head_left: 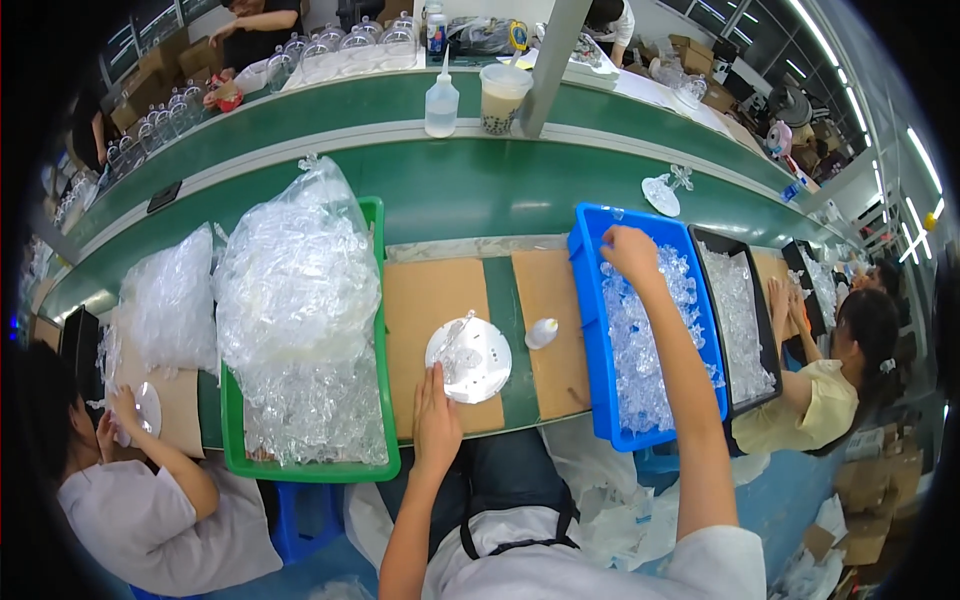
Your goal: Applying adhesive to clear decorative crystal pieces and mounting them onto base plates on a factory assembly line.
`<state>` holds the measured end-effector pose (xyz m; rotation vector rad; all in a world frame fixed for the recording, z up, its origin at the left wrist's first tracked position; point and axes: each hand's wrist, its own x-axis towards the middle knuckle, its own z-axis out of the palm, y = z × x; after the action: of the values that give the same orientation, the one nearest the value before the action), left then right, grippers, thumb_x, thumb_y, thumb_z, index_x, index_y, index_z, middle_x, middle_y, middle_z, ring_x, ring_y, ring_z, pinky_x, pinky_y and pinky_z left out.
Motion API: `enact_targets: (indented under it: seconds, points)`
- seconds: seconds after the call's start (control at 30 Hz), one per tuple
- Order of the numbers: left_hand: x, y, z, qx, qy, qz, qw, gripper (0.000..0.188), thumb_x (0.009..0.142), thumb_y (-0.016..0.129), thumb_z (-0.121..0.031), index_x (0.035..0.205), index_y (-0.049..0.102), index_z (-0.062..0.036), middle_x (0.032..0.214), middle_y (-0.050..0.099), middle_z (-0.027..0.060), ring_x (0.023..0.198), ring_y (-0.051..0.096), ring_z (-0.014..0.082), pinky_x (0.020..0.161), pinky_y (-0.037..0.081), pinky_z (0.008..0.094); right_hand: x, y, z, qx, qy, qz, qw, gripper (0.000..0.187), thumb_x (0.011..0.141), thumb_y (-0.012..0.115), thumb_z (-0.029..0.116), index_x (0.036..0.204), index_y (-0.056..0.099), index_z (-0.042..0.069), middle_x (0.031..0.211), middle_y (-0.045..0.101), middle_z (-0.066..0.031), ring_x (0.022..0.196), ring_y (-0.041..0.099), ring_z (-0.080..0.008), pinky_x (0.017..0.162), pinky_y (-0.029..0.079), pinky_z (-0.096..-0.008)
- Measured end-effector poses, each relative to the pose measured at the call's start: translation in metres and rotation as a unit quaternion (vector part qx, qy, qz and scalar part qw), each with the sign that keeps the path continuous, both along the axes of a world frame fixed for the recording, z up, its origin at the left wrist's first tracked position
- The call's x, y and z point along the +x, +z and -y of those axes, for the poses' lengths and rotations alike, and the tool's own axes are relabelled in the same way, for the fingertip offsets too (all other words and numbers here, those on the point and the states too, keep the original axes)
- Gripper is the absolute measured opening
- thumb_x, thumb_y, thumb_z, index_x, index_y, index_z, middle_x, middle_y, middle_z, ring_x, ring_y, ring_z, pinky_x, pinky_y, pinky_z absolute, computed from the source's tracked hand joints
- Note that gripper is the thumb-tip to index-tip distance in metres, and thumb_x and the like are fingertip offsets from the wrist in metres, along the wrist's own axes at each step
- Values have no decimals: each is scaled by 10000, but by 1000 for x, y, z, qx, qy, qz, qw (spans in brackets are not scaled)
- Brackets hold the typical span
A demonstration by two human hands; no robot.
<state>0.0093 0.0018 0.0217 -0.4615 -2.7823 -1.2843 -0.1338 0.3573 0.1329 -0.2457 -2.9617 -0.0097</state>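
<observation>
A round white disc (487, 372) lies on the cardboard in front of me, with a clear plastic piece (458, 345) on its upper left part. My left hand (436, 425) rests flat at the disc's near left edge, fingers stretched out and touching it. Over the far end of a blue bin (592, 340) is my right hand (632, 252), its fingers curled down and closed. Whatever they may hold is hidden. Many small clear plastic pieces (640, 350) fill this bin. A small white bottle (542, 333) stands between the disc and the bin.
To the left, a green bin (390, 420) holds bagged clear parts (295, 270). A black bin (765, 395) adjoins the blue one. Beyond are a squeeze bottle (441, 105), a drink cup (503, 98) and another white disc (661, 196). Co-workers sit on both sides.
</observation>
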Motion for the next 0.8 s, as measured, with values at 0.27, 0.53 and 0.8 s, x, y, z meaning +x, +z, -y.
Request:
enact_targets:
  seconds: [0.27, 0.53, 0.8]
  points:
    - [1, -2, 4, 17, 7, 0, 1000, 565, 866, 460, -71, 1378, 247, 36, 1353, 354, 275, 1276, 333, 387, 1073, 232, 466, -10, -12, -17, 91, -54, 118, 987, 294, 644, 715, 276, 840, 678, 59, 839, 669, -148, 794, 654, -302, 712, 528, -385]
    - [7, -10, 5, 100, 88, -99, 986, 400, 849, 521, -21, 1243, 470, 25, 1233, 493, 222, 1141, 480, 373, 954, 379, 387, 127, 30, 114, -599, 120, -1, 791, 237, 748, 647, -1, 976, 594, 39, 950, 626, -39, 916, 603, -137, 779, 492, -270]
    - [19, -3, -1, 130, 118, -68, 982, 249, 793, 621, -33, 1042, 626, -24, 900, 584, 121, 825, 580, 280, 736, 460, 349, 130, -63, 174, -689, 127, 143, 699, 231, 789, 619, -28, 1009, 551, -22, 1026, 612, -95, 1005, 579, -158, 868, 487, -293]
